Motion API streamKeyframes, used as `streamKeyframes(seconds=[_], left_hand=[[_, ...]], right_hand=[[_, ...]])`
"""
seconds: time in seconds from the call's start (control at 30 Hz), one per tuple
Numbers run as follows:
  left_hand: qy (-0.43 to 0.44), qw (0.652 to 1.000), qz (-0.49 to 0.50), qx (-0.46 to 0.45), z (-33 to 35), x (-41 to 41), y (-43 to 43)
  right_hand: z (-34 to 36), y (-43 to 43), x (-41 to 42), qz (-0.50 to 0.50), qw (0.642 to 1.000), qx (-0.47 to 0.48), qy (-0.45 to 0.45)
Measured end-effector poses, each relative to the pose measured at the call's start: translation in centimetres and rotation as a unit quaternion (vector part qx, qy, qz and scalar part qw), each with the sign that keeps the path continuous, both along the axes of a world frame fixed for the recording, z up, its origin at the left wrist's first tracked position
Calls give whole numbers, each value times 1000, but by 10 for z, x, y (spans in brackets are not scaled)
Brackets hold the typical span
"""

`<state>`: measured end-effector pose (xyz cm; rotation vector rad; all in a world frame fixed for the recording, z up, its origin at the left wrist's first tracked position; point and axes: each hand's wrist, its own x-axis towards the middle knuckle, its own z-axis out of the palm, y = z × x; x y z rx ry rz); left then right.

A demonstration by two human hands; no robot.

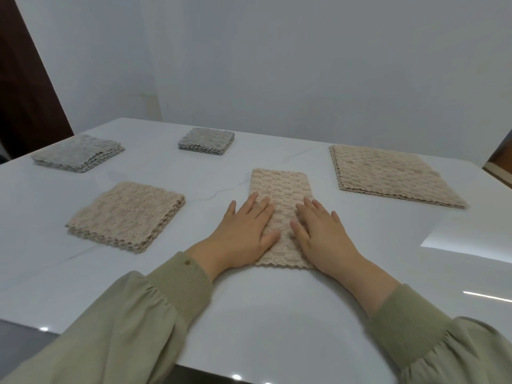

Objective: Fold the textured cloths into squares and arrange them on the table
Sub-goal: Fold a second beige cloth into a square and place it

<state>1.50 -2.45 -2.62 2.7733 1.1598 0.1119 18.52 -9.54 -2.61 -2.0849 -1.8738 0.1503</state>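
Note:
A beige textured cloth (281, 187), folded into a long narrow strip, lies in front of me on the white table (249, 306). My left hand (246, 228) and my right hand (321, 234) rest flat on its near half, palms down, fingers spread, holding nothing. A folded beige square (126, 214) lies to the left. Two folded grey squares lie farther back, one at the far left (79, 153) and one at the centre back (206, 141). A stack of larger flat beige cloths (390, 174) lies at the right.
The glossy white table ends close to me along its near edge (210, 367). A pale wall (277, 65) stands behind it, and a dark wooden door frame (25, 87) rises at the left. Green sleeves cover both forearms.

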Motion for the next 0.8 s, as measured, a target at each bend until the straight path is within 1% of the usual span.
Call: streamKeyframes(seconds=[0.07,0.1,0.2,0.23,0.27,0.3,0.33,0.4,0.43,0.47,0.5,0.57,0.8], left_hand=[[31,999,-9,-15,-2,-2,-2],[37,999,-10,-19,-3,-2,-2],[42,999,-14,-17,-3,-3,0],[31,999,-16,-14,-4,-3,1],[5,1000,-15,-12,-5,-3,2],[-42,999,-11,-15,-5,-3,3],[-107,994,2,-22,-6,-2,6],[-244,967,64,-46,-4,1,17],[-288,950,103,-57,-3,2,25],[-310,939,136,-66,-3,4,34],[-311,934,161,-68,-3,7,42],[-287,938,186,-57,-3,13,58],[-247,939,240,-10,-6,38,108]], right_hand=[[-5,-6,0,18,997,-61,-48],[-7,-7,2,21,995,-77,-57],[-6,-7,4,18,996,-76,-53],[-6,-5,4,17,996,-70,-50],[-6,-3,6,12,997,-59,-42],[-6,0,9,5,999,-35,-24],[-5,4,12,-7,1000,0,6],[-1,15,18,-49,991,76,99],[2,22,21,-72,983,93,137],[3,29,25,-91,979,97,154],[2,36,29,-103,978,96,152],[1,51,35,-112,980,100,133],[-6,99,53,-142,982,122,26]])
